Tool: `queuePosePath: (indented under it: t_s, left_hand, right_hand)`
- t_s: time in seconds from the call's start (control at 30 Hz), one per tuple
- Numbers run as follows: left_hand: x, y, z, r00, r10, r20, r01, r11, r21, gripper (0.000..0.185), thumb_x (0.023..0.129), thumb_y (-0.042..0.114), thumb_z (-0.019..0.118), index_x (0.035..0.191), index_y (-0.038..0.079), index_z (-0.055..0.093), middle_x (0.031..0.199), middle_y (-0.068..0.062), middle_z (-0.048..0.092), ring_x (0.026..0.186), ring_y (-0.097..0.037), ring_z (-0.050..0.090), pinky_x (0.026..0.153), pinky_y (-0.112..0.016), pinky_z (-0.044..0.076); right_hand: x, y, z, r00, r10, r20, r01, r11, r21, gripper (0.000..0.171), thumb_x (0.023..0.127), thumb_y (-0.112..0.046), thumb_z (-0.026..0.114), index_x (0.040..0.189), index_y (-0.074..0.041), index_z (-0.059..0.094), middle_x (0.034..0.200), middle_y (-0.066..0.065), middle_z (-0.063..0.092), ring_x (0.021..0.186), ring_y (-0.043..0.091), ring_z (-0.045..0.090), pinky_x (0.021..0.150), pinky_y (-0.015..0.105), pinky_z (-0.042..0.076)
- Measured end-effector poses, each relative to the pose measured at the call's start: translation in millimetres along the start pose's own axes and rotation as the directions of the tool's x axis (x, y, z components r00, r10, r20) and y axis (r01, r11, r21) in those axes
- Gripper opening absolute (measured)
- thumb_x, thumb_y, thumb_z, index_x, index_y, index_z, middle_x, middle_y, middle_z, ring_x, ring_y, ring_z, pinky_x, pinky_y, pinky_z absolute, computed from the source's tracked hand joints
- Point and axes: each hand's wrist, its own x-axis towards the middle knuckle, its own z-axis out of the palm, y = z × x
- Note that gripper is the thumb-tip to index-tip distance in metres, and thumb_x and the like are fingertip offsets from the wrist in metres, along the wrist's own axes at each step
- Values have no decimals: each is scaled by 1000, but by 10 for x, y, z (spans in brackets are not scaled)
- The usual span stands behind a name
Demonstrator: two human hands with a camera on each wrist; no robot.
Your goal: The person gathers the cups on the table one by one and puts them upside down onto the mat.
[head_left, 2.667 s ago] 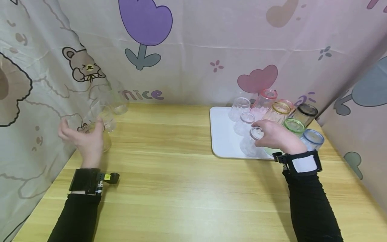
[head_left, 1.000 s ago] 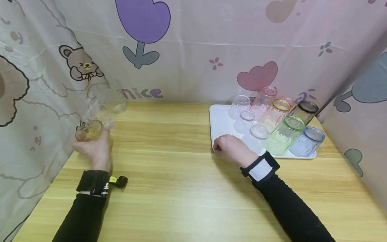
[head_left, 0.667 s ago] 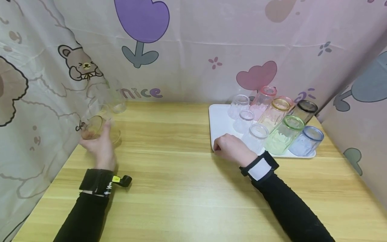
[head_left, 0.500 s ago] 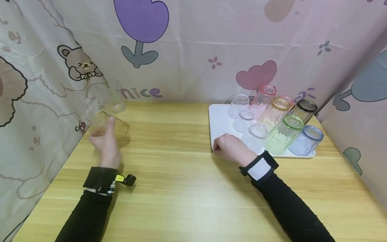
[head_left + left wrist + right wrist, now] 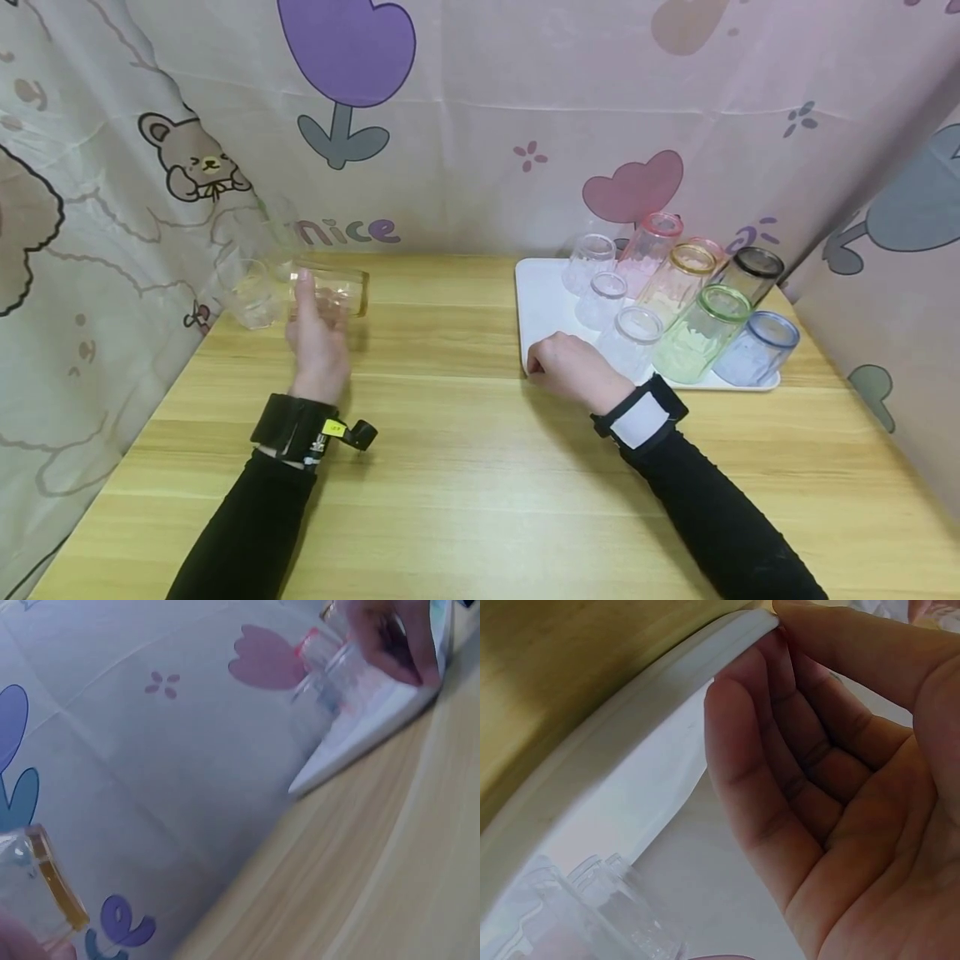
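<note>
My left hand (image 5: 318, 358) grips a clear glass with an amber band (image 5: 347, 292), tipped on its side just above the table at the back left. In the left wrist view, the amber-banded end of that glass (image 5: 37, 885) shows at the lower left. At the near left corner of the white tray (image 5: 536, 292), my right hand (image 5: 577, 367) pinches the rim. Thumb and fingertips meet at the tray edge (image 5: 637, 712) in the right wrist view. Upside-down glasses crowd the tray, among them a small clear one (image 5: 637, 337) and a green one (image 5: 705, 333).
Clear glasses, among them a faceted one (image 5: 255, 300), stand at the table's back left by the curtain. A blue glass (image 5: 757, 350), a black-rimmed glass (image 5: 756, 265) and a yellow-rimmed glass (image 5: 678, 279) share the tray. Printed curtain (image 5: 465, 167) backs the wooden table (image 5: 450, 467).
My left hand took hold of the amber-banded glass, tipped it sideways and carried it right. My right hand released a clear glass on the tray, then moved left to the tray's corner.
</note>
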Motion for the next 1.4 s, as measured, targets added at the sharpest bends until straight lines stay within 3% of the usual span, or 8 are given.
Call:
queuePosePath:
  t_s: [0.2,0.37,0.63,0.77,0.87,1.0,1.13,1.4]
  left_hand:
    - [-24,-159,147,992,-52,118,60,996,-61,56,98,68,53,115,15,54,123,-1,55,116,-16,56,118,-31,35]
    - [-53,-279,304,983,-100,157,128,975,-181,57,97,69,56,100,12,59,102,0,62,99,-16,59,112,-29,40]
    - [-125,-470,549,966,-156,207,221,913,-342,61,95,67,60,114,10,51,100,-1,53,88,-15,57,104,-28,51]
    - [-181,-558,610,949,-199,246,269,916,-299,69,94,71,57,124,9,48,107,-2,52,93,-15,58,109,-29,47]
    - [-219,-625,632,936,-228,267,294,926,-238,74,93,75,56,124,8,48,109,-2,54,97,-15,59,112,-30,45]
    - [-283,-717,667,924,-250,288,308,934,-180,73,92,78,53,117,9,50,107,-2,55,96,-15,60,101,-25,52]
    - [-370,-826,708,910,-259,323,314,940,-131,72,93,79,49,116,11,48,106,-2,54,93,-14,61,88,-21,56]
    - [-534,-984,735,864,-287,413,333,942,-42,84,95,80,45,133,5,46,111,-6,58,86,-13,61,78,-20,56]
  right_hand:
    - [-2,2,17,1000,1,-6,-1,1000,-16,29,76,3,71,62,-17,56,63,-6,51,60,14,46,53,29,41]
    - [-3,1,21,1000,6,-8,-6,1000,-25,29,76,5,70,61,-16,56,62,-6,49,60,14,45,52,29,40]
    - [11,-11,14,1000,10,-19,-11,1000,-22,28,77,2,71,61,-17,58,62,-6,53,59,14,49,52,31,44]
    - [37,-41,-8,992,22,-123,-15,998,60,3,86,-8,76,84,-8,74,80,1,69,71,19,65,64,37,57]
    - [61,-80,-38,959,9,-282,32,990,140,25,90,-16,79,109,-2,72,102,8,72,87,25,70,74,40,60]
    - [81,-134,-62,865,-48,-500,148,975,163,47,88,-18,83,127,0,63,121,13,66,101,30,68,82,40,60]
    - [98,-183,-52,788,-104,-607,237,961,143,63,85,-17,86,138,1,56,133,19,60,119,32,62,100,42,54]
    - [135,-236,3,751,-186,-633,321,942,104,83,82,-13,88,150,4,44,152,25,46,141,37,47,121,42,38]
